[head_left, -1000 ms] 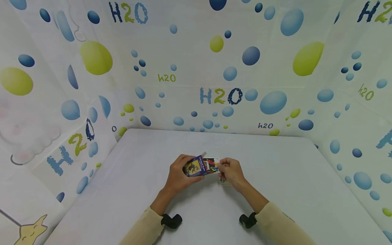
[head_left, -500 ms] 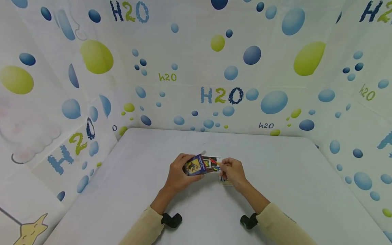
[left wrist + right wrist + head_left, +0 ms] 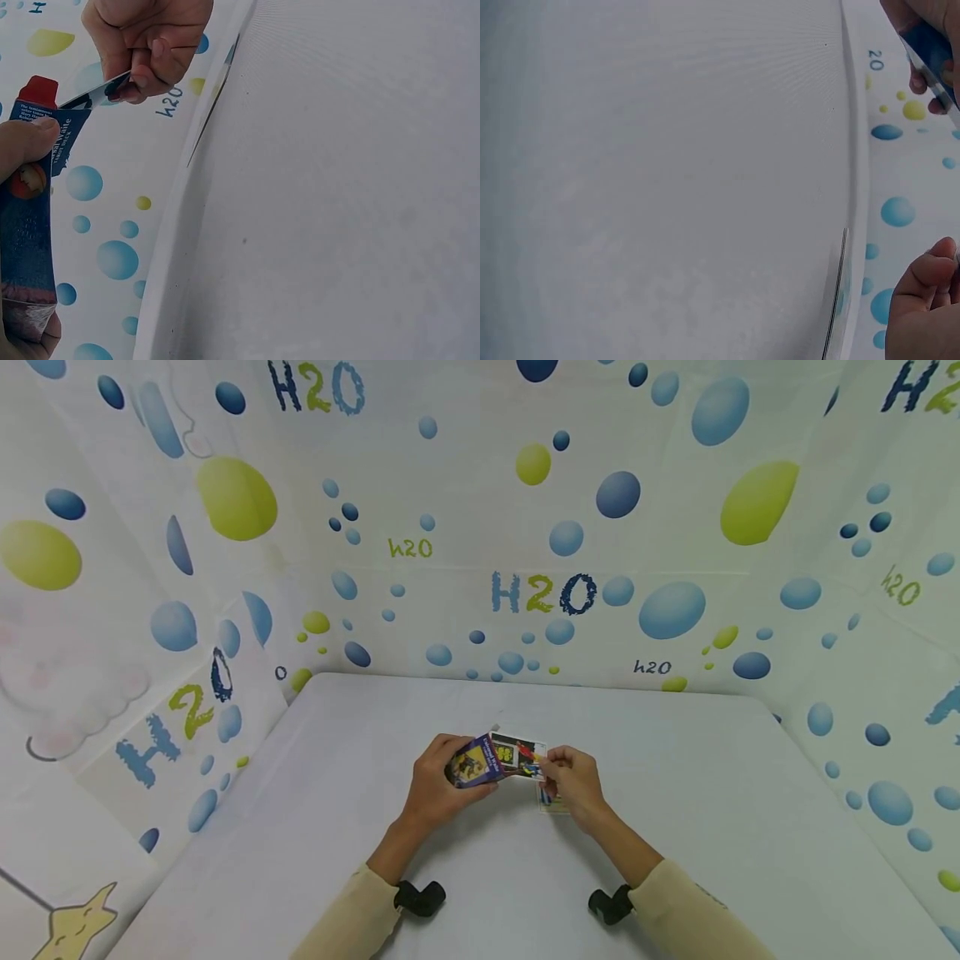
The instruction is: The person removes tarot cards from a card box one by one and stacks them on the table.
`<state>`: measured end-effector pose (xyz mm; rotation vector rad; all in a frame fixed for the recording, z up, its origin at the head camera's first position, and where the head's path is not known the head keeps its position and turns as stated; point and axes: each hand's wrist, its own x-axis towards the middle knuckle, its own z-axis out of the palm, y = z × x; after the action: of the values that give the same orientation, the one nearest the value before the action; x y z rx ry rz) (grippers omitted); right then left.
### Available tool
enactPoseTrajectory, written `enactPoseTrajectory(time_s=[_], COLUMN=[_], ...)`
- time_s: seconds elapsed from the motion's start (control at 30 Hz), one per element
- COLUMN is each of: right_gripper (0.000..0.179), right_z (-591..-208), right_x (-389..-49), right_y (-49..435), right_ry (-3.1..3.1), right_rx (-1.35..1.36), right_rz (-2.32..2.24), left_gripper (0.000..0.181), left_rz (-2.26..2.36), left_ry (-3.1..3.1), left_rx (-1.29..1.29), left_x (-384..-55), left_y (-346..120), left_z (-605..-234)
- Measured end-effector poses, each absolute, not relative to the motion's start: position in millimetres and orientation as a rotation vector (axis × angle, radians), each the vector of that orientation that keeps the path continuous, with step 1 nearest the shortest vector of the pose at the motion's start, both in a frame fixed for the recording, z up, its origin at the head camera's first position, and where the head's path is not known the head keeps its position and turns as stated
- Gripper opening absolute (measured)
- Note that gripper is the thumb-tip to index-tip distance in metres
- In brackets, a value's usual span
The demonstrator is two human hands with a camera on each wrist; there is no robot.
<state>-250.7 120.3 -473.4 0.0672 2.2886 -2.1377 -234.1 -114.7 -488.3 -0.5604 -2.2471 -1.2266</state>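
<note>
In the head view my left hand (image 3: 435,793) grips a small dark blue tarot deck box (image 3: 474,762), tilted above the table. Lettering shows on its side, and a red end flap (image 3: 39,91) stands up in the left wrist view. From the box's open right end sticks a colourful white-edged card (image 3: 519,755). My right hand (image 3: 579,783) pinches its outer edge between thumb and fingers. Below that hand a flat, pale-bordered card-like piece (image 3: 553,802) lies on the table, partly hidden. The right wrist view catches only parts of both hands.
A white-covered table (image 3: 360,735) spreads under the hands. Behind it and at the sides stand white walls (image 3: 465,468) printed with blue and green dots and H2O lettering. A black wrist camera (image 3: 422,900) sits at the left cuff, another black camera (image 3: 609,903) at the right.
My right hand has moved slightly right, and more of the card shows outside the box. The box has shifted slightly left and up, still in my left hand. The piece on the table stays put.
</note>
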Motion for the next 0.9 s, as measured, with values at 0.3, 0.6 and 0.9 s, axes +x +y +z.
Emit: enactPoseTrajectory(time_s=[0.3,0.6,0.9], right_gripper=[0.016,0.049,0.057], right_z=[-473.3,-469.9,-469.9], right_x=[-248.8,-247.9,-249.2], right_y=[120.8,122.5,118.5], right_ry=[2.277,2.274,2.299], right_rx=[0.025,-0.160,-0.229], right_rz=[-2.202,-2.255,-2.196], left_gripper=[0.072,0.071,0.069], left_rz=[-1.219,-1.211,-1.204], left_ry=[-2.235,-2.233,-2.222], left_rx=[-0.576,-0.597,-0.614], left_x=[-234.8,-234.3,-235.2], left_y=[-115.6,-114.8,-115.0], left_z=[-487.9,-486.7,-487.6])
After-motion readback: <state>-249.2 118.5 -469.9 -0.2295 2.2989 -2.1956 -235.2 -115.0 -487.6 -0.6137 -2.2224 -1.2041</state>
